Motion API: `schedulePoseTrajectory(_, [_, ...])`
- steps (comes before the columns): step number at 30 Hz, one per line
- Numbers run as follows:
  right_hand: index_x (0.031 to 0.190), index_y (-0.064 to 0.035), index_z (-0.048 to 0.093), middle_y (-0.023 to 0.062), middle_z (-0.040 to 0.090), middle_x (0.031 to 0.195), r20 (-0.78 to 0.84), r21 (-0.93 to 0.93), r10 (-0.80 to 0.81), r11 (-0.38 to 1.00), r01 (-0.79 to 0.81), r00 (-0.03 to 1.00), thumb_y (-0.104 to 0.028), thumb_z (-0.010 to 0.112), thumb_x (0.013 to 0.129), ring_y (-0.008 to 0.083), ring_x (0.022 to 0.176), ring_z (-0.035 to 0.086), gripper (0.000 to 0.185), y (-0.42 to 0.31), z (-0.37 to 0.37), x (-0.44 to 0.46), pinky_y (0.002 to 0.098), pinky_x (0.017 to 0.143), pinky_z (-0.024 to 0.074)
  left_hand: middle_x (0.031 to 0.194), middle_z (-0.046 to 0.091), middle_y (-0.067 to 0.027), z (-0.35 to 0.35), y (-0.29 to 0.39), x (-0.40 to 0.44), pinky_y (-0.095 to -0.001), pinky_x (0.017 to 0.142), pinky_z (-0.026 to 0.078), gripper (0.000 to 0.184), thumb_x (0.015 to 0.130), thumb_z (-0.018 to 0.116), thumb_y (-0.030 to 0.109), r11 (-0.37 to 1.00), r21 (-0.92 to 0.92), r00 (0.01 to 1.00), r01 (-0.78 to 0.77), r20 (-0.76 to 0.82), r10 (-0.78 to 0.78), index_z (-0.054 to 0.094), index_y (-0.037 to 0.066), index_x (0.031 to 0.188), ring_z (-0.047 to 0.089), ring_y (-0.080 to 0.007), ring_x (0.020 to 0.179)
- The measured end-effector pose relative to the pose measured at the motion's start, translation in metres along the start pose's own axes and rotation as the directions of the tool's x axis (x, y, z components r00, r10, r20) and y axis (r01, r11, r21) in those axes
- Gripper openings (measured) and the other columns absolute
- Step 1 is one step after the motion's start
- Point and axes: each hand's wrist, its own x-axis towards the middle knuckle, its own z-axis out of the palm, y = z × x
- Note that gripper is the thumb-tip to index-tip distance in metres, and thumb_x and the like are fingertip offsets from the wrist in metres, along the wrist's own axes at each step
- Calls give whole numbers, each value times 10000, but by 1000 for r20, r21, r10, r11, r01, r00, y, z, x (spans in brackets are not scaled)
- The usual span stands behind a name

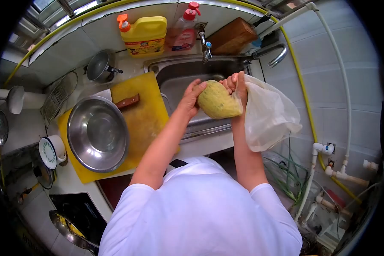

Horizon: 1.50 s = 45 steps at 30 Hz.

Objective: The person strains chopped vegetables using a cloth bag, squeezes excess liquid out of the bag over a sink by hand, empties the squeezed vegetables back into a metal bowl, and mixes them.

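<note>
A translucent white mesh bag hangs over the sink (pixel 180 72), its lower part swollen into a round bulge of yellow-green mash (pixel 219 100). My left hand (pixel 192 98) presses against the left side of this bulge, thumb and fingers curved around it. At the neck of the bag my right hand (pixel 240 86) is closed, gripping the gathered fabric. The loose upper part of the bag (pixel 269 113) drapes to the right over my right wrist and forearm. Some of my right fingers are hidden behind the fabric.
Left of the sink, a steel bowl (pixel 77 134) and a wooden-handled knife (pixel 128 101) rest on a yellow cutting board (pixel 147 113). Behind stand a small pot (pixel 99 67), a yellow jug (pixel 145 36) and a red-capped bottle (pixel 185 32). A tap (pixel 206 49) overhangs the sink.
</note>
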Motion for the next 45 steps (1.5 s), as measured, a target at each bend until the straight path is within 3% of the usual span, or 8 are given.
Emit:
schedulePoseTrajectory(6, [668, -155, 460, -52, 368, 528, -178, -465, 21, 879, -103, 984, -233, 660, 853, 67, 493, 375, 284, -3, -5, 3, 209, 573, 376, 1146, 482, -107, 18, 18, -17, -338, 896, 437, 657, 656, 807, 319, 778, 536, 931, -328, 45, 361, 504, 90, 1192, 506, -242, 1064])
schedulePoseTrajectory(11, [670, -106, 547, -14, 507, 615, -171, -863, 47, 475, -173, 984, -347, 675, 824, 87, 538, 450, 313, -33, 41, -18, 265, 520, 396, 1109, 459, -109, 19, 15, -15, -376, 976, 347, 701, 519, 840, 291, 137, 895, 800, -425, 300, 520, 534, 120, 1126, 421, -266, 1126])
schedulePoseTrajectory(21, [883, -84, 604, 53, 585, 801, 50, -907, -387, 368, 204, 921, -229, 639, 869, 146, 740, 532, 150, 4, 13, -27, 264, 685, 430, 932, 484, -111, 24, 6, 2, -364, 820, 399, 453, 572, 787, 246, -59, 898, 653, -437, 361, 666, 538, 104, 922, 483, -304, 944])
schedulePoseTrajectory(31, [1046, -46, 548, 85, 546, 962, 207, -950, -367, 147, 276, 907, -105, 603, 851, 185, 929, 534, 211, 20, -43, -15, 262, 823, 421, 806, 496, -66, 30, 10, 8, -394, 700, 431, 296, 646, 746, 283, -148, 920, 620, -362, 356, 699, 510, 113, 706, 508, -285, 862])
schedulePoseTrajectory(34, [1068, -36, 532, 105, 526, 1025, 136, -859, -181, 468, 207, 974, -86, 616, 812, 182, 970, 518, 274, 17, -44, -12, 263, 874, 405, 787, 496, -57, 32, 12, 7, -394, 666, 434, 304, 653, 743, 292, -152, 927, 636, -344, 349, 688, 502, 108, 665, 513, -276, 833])
schedulePoseTrajectory(40, [866, -70, 584, 49, 581, 802, -14, -949, -232, 310, 61, 973, -195, 630, 852, 173, 801, 569, 134, 1, -6, -8, 272, 787, 464, 787, 496, -41, 39, 15, -3, -403, 614, 443, 283, 669, 728, 290, -309, 874, 537, -376, 477, 696, 506, 117, 637, 519, -267, 795])
schedulePoseTrajectory(42, [755, -104, 575, 27, 585, 716, -212, -158, 11, 986, -45, 977, -278, 619, 875, 151, 737, 577, 216, 16, -23, 17, 286, 711, 484, 790, 490, -39, 47, 18, -14, -376, 655, 447, 267, 680, 727, 271, -402, 827, 484, -393, 558, 674, 503, 132, 634, 516, -257, 784])
schedulePoseTrajectory(45, [692, -137, 511, 19, 552, 686, -392, -103, 228, 952, -289, 891, -394, 621, 856, 141, 639, 545, 325, 9, -14, 23, 300, 676, 472, 834, 491, -37, 38, 9, -14, -382, 701, 466, 234, 662, 728, 265, -752, 529, 250, -394, 849, 466, 522, 155, 653, 514, -255, 832])
